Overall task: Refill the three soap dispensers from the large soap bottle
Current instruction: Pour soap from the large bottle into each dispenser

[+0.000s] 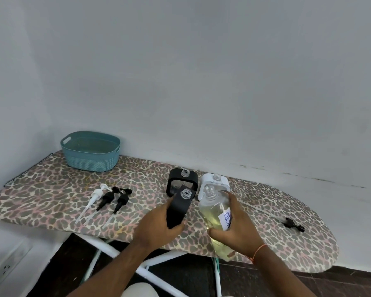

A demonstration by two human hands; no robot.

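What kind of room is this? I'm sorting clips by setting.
Probably a home laundry or utility corner, though I can't be sure. The work surface is a leopard-print ironing board pushed against a bare white wall, a teal plastic basket sits on it, and a wall socket is low down.

Clear glossy plastic bottle point(216, 213) (paper label point(227, 218)); matt black dispenser point(178, 207).

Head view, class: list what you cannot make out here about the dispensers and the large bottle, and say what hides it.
- Large soap bottle: its label reads only "DIS"; the right hand covers the rest.
- Black dispenser in the left hand: opaque, so its soap level is hidden.
- White dispenser: lower part hidden behind the bottle.
- Rear black dispenser: contents too small to tell.
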